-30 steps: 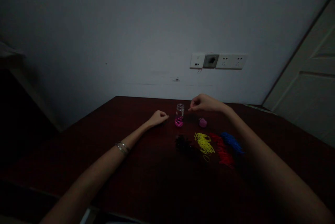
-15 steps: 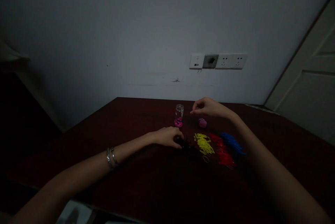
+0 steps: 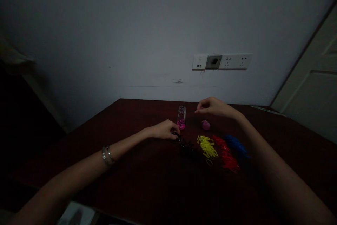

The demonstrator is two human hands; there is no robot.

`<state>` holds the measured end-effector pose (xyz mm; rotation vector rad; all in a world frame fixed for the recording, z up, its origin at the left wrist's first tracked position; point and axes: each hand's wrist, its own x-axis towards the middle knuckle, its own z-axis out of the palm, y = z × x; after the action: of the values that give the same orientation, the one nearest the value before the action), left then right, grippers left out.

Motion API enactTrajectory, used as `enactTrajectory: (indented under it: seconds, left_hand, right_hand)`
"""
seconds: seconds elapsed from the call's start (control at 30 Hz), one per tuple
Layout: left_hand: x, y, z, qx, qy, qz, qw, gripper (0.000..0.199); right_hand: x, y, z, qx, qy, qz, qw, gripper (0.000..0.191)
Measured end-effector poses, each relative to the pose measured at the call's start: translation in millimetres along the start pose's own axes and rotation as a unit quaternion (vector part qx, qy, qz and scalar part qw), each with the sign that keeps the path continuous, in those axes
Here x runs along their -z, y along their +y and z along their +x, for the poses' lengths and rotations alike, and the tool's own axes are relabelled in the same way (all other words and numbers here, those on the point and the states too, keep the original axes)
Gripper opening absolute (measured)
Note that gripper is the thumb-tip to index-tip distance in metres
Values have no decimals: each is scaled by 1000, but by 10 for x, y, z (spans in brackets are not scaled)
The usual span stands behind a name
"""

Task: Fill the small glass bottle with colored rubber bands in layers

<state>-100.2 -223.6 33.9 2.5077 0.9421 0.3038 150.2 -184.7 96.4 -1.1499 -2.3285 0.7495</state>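
My left hand [image 3: 165,129] pinches dark strands at the near end of a pile of black rubber bands [image 3: 186,147], which is hard to make out against the dark wood. My right hand [image 3: 214,106] hovers to the right of the glass jar, thumb and fingers closed together; anything between them is too small to see. The open glass jar [image 3: 182,116] stands upright with pink rubber bands [image 3: 181,124] in its bottom. Below my right hand lies a small pink roundish object [image 3: 205,125].
Right of the black pile lie yellow rubber bands [image 3: 207,146], red rubber bands [image 3: 226,154] and blue rubber bands [image 3: 237,145]. The dark red table [image 3: 126,119] meets a wall with socket plates [image 3: 222,62]. A pale box-like object [image 3: 76,213] is at the near edge.
My left hand has lifted slightly up and left from the black pile, closing on some dark strands. My right hand stays pinched near the jar. The view has shifted slightly.
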Motion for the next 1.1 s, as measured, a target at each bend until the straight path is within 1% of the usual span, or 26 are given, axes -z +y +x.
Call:
enactTrajectory:
  seconds: [0.13, 0.23, 0.3, 0.37, 0.47, 0.57, 0.67, 0.8, 0.97, 1.1]
  left_hand:
    - [392, 3, 68, 9, 58, -8, 998, 26]
    - [691, 11, 194, 20, 96, -16, 995, 29]
    - [838, 14, 304, 19, 118, -14, 993, 27]
    - [925, 11, 419, 10, 133, -3, 991, 26]
    - [956, -16, 577, 1, 122, 15, 992, 26]
    - [930, -67, 696, 1, 97, 16, 995, 25]
    - [902, -121, 774, 1, 83, 11, 996, 25]
    - [878, -164, 825, 3, 70, 19, 997, 24]
    - [862, -171, 848, -14, 43, 30, 999, 25]
    - [864, -168, 854, -20, 45, 42, 998, 26]
  right_hand:
    - [19, -5, -5, 5, 4, 2, 1000, 27]
    - [31, -7, -10, 4, 4, -5, 1000, 28]
    - [33, 1, -8, 3, 6, -11, 1000, 28]
    - [32, 18, -2, 2, 6, -11, 1000, 28]
    - [28, 52, 8, 1, 3, -6, 1000, 29]
    - [29, 69, 11, 0, 6, -10, 1000, 29]
    - [27, 62, 8, 0, 7, -14, 1000, 28]
    - [18, 46, 9, -6, -1, -9, 1000, 28]
    - [10, 28, 6, -6, -5, -4, 1000, 27]
    - [9, 11, -6, -2, -6, -1, 1000, 26]
